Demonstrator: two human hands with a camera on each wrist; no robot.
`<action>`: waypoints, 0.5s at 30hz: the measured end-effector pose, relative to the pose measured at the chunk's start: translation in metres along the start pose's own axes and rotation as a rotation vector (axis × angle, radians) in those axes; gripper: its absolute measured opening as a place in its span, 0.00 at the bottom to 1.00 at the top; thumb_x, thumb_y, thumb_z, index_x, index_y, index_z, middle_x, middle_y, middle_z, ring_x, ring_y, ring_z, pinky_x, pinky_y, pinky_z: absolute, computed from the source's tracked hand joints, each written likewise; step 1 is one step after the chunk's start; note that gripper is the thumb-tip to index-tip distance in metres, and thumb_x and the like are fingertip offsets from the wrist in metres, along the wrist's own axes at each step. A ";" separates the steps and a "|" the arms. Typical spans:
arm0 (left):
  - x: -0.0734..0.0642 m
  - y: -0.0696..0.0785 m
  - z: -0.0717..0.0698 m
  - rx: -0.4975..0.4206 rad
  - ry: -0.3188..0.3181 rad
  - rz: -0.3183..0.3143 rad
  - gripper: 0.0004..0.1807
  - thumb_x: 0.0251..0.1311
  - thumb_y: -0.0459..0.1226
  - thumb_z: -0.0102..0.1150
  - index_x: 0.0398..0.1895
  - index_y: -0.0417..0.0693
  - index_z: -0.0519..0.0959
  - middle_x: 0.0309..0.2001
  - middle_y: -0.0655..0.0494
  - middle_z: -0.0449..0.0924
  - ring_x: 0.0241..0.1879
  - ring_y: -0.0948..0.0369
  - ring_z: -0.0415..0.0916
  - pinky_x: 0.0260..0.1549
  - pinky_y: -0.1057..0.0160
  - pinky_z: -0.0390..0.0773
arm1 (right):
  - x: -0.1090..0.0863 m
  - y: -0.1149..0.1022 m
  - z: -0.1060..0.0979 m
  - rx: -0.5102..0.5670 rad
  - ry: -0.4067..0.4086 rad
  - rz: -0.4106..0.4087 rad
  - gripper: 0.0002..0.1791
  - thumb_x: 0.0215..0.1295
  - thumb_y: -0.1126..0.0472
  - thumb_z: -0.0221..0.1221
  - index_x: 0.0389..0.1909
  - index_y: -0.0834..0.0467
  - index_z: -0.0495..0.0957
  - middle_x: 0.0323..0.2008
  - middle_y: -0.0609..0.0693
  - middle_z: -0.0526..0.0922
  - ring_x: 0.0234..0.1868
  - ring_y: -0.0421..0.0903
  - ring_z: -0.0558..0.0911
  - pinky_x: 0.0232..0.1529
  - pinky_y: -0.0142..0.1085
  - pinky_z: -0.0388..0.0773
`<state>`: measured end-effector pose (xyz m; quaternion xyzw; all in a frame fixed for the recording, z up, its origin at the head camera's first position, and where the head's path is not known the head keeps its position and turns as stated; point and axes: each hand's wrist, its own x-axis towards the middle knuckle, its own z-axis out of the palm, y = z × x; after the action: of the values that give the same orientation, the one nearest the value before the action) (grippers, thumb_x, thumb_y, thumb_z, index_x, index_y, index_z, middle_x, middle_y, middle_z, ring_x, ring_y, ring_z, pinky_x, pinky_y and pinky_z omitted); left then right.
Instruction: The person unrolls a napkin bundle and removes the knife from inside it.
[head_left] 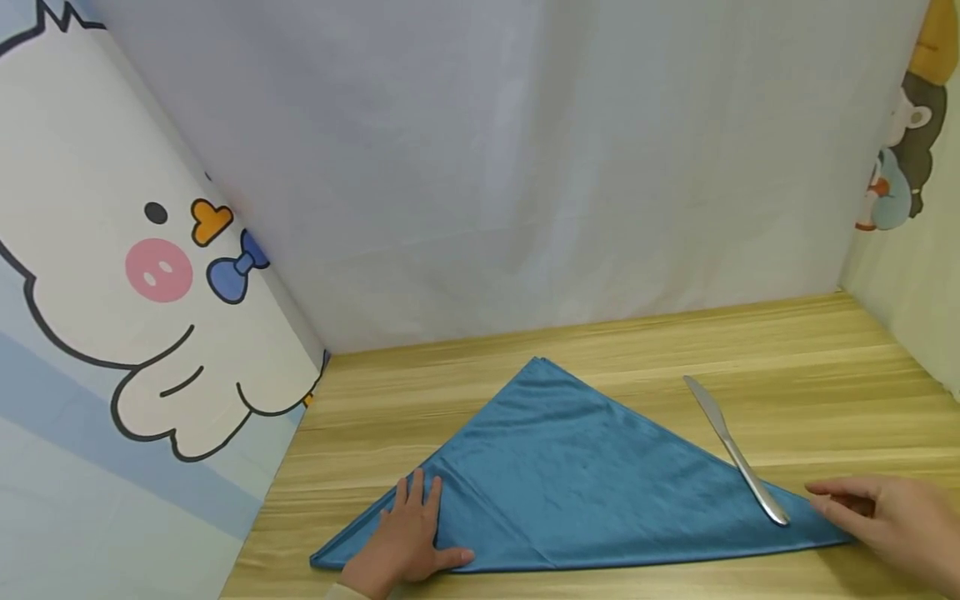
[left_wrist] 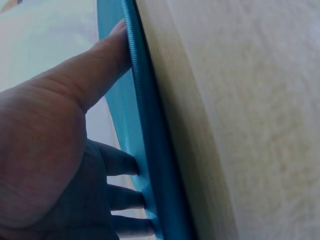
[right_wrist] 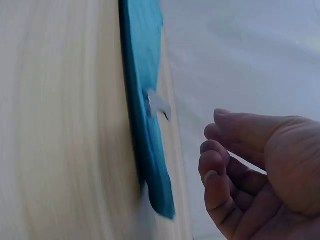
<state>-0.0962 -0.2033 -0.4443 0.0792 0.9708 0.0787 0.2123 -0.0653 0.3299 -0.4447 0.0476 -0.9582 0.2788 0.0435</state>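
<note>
A blue satiny cloth (head_left: 555, 475), folded into a triangle, lies on the wooden table with its long edge at the front. My left hand (head_left: 408, 529) rests on its left part with fingers spread; the thumb (left_wrist: 97, 62) lies along the front edge in the left wrist view. A silver table knife (head_left: 738, 458) has its handle on the cloth's right part and its blade pointing back over the wood. Beside the right corner is my right hand (head_left: 888, 517), holding nothing. Its fingers (right_wrist: 215, 175) are loosely curled, apart from the cloth in the right wrist view.
The wood-grain table (head_left: 622, 337) ends at a pale hanging curtain (head_left: 487, 167) at the back. On the left rises a panel printed with a white cartoon bird (head_left: 90, 217). A pale printed panel (head_left: 907, 275) borders the right side.
</note>
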 end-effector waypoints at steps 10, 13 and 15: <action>0.000 -0.002 0.002 -0.001 0.000 0.003 0.62 0.38 0.73 0.50 0.70 0.39 0.51 0.68 0.33 0.40 0.65 0.35 0.36 0.48 0.29 0.54 | 0.016 -0.021 0.021 -0.008 -0.115 0.016 0.26 0.52 0.43 0.63 0.42 0.61 0.81 0.24 0.40 0.75 0.22 0.32 0.71 0.23 0.30 0.69; 0.000 -0.002 0.002 0.002 0.010 0.009 0.62 0.38 0.73 0.50 0.70 0.39 0.51 0.68 0.33 0.40 0.65 0.34 0.36 0.47 0.29 0.54 | 0.020 -0.023 0.023 -0.016 -0.124 0.021 0.29 0.51 0.41 0.63 0.42 0.63 0.80 0.24 0.42 0.76 0.22 0.33 0.72 0.23 0.30 0.69; 0.000 -0.002 0.002 0.002 0.015 0.013 0.62 0.38 0.73 0.50 0.69 0.39 0.51 0.68 0.33 0.40 0.65 0.34 0.37 0.47 0.29 0.55 | 0.022 -0.023 0.023 -0.017 -0.125 0.022 0.31 0.50 0.41 0.64 0.42 0.64 0.80 0.25 0.42 0.76 0.23 0.34 0.72 0.23 0.31 0.70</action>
<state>-0.0957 -0.2055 -0.4462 0.0852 0.9720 0.0797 0.2042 -0.0861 0.2963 -0.4497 0.0542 -0.9618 0.2675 -0.0193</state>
